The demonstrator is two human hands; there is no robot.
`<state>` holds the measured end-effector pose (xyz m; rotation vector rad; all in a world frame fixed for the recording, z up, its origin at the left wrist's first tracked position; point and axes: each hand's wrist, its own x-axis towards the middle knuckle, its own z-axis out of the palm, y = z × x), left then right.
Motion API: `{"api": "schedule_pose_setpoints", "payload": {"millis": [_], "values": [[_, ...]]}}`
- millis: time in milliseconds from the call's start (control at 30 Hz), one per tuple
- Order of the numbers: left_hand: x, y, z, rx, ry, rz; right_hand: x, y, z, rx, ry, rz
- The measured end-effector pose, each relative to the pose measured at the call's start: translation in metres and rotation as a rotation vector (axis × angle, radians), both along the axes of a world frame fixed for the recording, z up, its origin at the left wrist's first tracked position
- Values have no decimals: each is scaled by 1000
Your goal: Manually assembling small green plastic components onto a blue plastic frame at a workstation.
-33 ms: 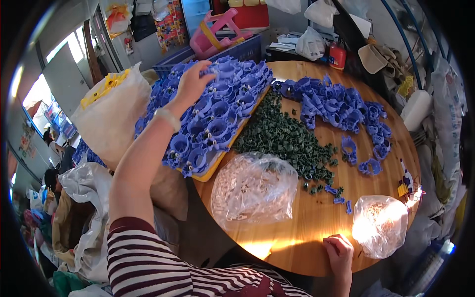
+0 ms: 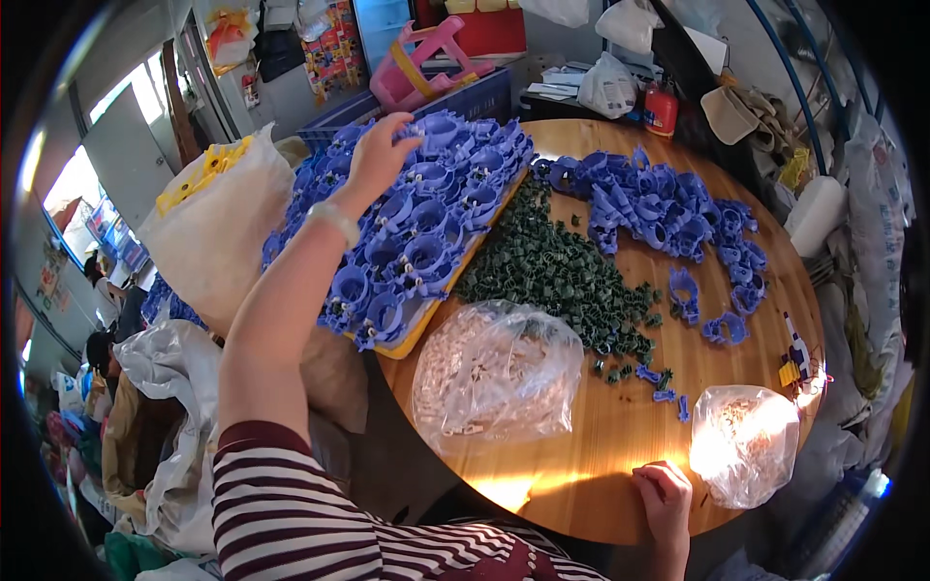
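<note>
At the left of the round wooden tabletop (image 2: 610, 441), a yellow-edged tray (image 2: 399, 347) slants from near left to far right, bearing a layer of blue ring-shaped parts (image 2: 428, 221), openings mostly upward. Over them, the left hand (image 2: 385, 155) looks released, thumb and fingers apart; the right hand (image 2: 666, 489) curls by the near edge, its grip unclear.

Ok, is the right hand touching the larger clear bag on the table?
Apart. The head view shows bare wooden tabletop between the right hand and the larger clear bag.
</note>
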<state>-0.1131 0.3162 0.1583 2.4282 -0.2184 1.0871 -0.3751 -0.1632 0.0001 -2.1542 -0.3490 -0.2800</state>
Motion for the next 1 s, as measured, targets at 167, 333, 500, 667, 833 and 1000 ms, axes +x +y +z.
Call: {"api": "schedule_pose_setpoints", "payload": {"millis": [167,333,500,667,833,1000], "values": [[70,14,-27,81,-82,262,0,6,9,4,36,-10],[67,4,-31,228,60,332,-1,7,10,15,67,-24],[18,-14,9,90,-20,136,-5,7,14,12,35,31],[-112,-131,39,-491,291,-911,-5,-7,2,-9,52,14],[-209,-200,31,-162,270,-1701,-2,-12,-2,-69,6,104],[-254,-234,82,-261,715,-1943,10,-19,17,13,115,204]]}}
